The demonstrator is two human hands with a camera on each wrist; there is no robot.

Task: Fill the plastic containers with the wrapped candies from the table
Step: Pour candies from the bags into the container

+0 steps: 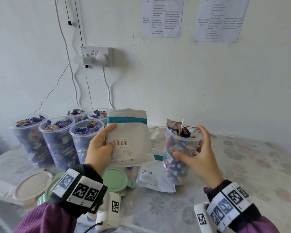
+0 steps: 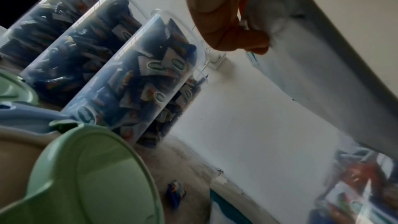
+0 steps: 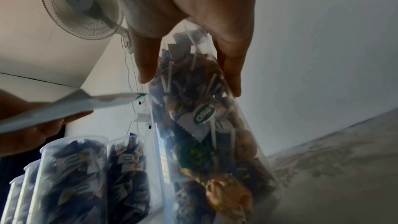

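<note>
Tabletop [image 1: 252, 169] covered with a pale cloth printed in faded floral motifs, set against a white wall. Five tall, clear plastic containers [image 1: 60, 142], round-mouthed and slightly tapered, stand lidless in a cluster at the left rear, touching or nearly touching one another, each packed to the rim with wrapped candies [image 1: 57, 125] in glossy blue-and-white crimped wrappers. A sixth container [image 1: 180, 155], of the same clear plastic, is gripped around its upper wall by the right hand [image 1: 198, 157], thumb on the near side and fingers curved round the far side; it is tilted slightly, and whether its base touches the tabletop cannot be told. It is heaped with mixed candy, including lollipops whose thin white sticks [image 1: 182, 123] project above the rim. The left hand [image 1: 101, 145] grasps a flat, matte grey pouch [image 1: 129, 140] with a teal band near its top and a printed barcode label, thumb across the front face and fingers behind, holding it upright between the cluster and the held container. A second, smaller pouch [image 1: 151, 179] lies flat below it. Round lids lie in the near left: one pale green [image 1: 114, 179], smooth with a side tab, and one beige [image 1: 32, 184]. A single loose candy [image 2: 174, 192] lies on the cloth beneath the raised pouch.
</note>
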